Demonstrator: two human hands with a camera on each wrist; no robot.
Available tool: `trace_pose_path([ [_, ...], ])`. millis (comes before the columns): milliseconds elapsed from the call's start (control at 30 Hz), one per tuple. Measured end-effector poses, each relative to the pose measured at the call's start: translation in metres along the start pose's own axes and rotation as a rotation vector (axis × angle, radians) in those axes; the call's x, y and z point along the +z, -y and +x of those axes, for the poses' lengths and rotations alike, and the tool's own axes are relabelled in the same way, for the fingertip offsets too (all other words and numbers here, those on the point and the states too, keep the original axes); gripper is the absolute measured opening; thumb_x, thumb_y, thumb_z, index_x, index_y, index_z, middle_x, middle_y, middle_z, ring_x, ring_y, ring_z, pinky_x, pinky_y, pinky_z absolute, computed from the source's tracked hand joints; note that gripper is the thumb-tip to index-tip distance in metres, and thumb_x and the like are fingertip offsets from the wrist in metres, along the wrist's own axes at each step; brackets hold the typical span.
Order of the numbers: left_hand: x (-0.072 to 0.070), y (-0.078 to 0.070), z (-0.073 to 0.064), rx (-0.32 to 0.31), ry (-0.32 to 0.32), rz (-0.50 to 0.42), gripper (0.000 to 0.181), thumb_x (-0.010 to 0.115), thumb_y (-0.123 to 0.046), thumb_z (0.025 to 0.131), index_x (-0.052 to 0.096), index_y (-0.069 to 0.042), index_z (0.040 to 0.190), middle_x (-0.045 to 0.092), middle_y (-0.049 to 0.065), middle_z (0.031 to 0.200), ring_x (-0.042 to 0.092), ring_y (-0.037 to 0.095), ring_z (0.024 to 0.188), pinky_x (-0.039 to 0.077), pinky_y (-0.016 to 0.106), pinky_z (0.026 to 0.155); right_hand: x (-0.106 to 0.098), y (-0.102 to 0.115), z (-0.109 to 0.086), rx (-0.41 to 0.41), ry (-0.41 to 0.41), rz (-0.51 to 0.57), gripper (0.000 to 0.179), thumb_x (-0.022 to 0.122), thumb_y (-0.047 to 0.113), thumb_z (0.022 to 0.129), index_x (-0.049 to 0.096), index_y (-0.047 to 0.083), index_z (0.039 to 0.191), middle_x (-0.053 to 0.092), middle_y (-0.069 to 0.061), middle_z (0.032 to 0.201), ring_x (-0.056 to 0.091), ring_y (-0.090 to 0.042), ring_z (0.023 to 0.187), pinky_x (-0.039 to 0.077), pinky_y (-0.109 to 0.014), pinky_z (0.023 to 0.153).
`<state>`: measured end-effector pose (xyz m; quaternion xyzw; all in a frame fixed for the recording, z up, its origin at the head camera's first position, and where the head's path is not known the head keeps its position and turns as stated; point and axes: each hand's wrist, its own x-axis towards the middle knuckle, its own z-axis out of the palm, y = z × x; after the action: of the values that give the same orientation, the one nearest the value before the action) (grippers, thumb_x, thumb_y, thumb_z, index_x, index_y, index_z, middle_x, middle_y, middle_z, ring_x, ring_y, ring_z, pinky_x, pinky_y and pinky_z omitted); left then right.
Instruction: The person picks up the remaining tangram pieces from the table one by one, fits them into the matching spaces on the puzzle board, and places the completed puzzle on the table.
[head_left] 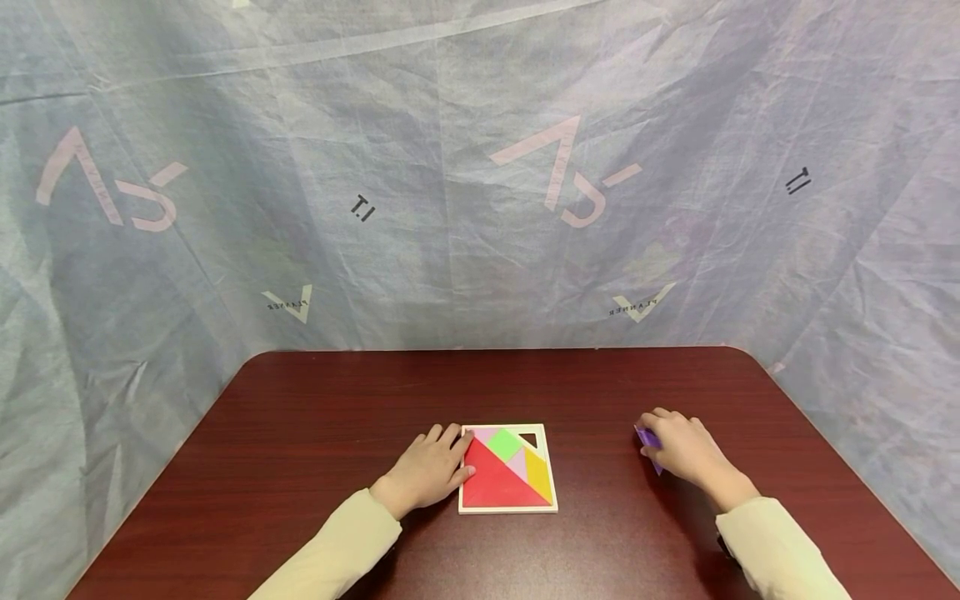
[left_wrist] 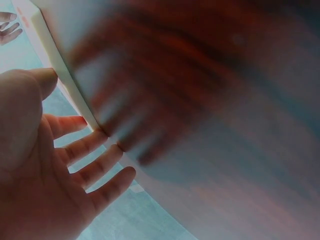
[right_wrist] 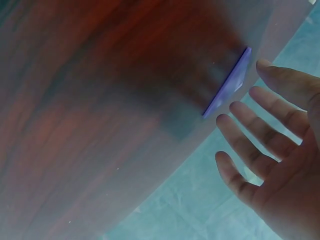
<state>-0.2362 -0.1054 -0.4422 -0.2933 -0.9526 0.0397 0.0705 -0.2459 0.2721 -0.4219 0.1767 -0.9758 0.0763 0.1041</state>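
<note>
A square tangram tray (head_left: 506, 510) with a pale frame lies flat on the table. It holds a red piece (head_left: 495, 483), a green square (head_left: 506, 445), a yellow parallelogram (head_left: 537, 475) and two pink pieces; a dark triangular gap shows at its upper right. My left hand (head_left: 426, 472) rests along the tray's left edge, fingers extended, with thumb and fingertips at the frame in the left wrist view. Off to the right, my right hand (head_left: 686, 450) is over a purple triangular piece (right_wrist: 230, 87). Its spread thumb and fingers stand around the piece without gripping it.
Both hands work over a dark red-brown wooden table (head_left: 337, 392) with rounded far corners. Grey printed fabric (head_left: 450, 250) hangs behind the table and along both sides.
</note>
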Motion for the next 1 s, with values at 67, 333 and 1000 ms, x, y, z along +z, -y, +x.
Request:
trace_pose_path([
  [67, -0.0001, 0.0001, 0.0002, -0.001, 0.004, -0.002, 0.052, 0.048, -0.043, 0.091, 0.048, -0.010, 0.131, 0.047, 0.010, 0.126, 0.047, 0.028, 0.109, 0.043, 0.042, 0.087, 0.0000, -0.0015, -0.0009, 0.003, -0.005, -0.009, 0.028, 0.076, 0.014, 0.069, 0.065, 0.009, 0.094, 0.061, -0.003, 0.086, 0.059, -0.020, 0.075, 0.038, -0.037, 0.057],
  [333, 0.0008, 0.0009, 0.0005, -0.003, 0.012, -0.005, 0.052, 0.047, -0.043, 0.091, 0.047, -0.010, 0.132, 0.047, 0.010, 0.127, 0.047, 0.028, 0.110, 0.043, 0.042, 0.088, 0.0016, -0.0057, -0.0040, 0.020, -0.001, -0.017, 0.024, 0.075, 0.014, 0.068, 0.064, 0.009, 0.089, 0.058, -0.001, 0.079, 0.057, -0.018, 0.071, 0.039, -0.038, 0.057],
  [1000, -0.0024, 0.0012, -0.0001, -0.003, 0.013, -0.009, 0.052, 0.048, -0.043, 0.091, 0.048, -0.010, 0.131, 0.047, 0.010, 0.126, 0.047, 0.027, 0.109, 0.043, 0.041, 0.087, 0.0006, -0.0043, -0.0060, 0.013, 0.014, 0.008, 0.022, 0.075, 0.011, 0.068, 0.063, 0.008, 0.087, 0.055, -0.001, 0.076, 0.054, -0.017, 0.065, 0.043, -0.035, 0.052],
])
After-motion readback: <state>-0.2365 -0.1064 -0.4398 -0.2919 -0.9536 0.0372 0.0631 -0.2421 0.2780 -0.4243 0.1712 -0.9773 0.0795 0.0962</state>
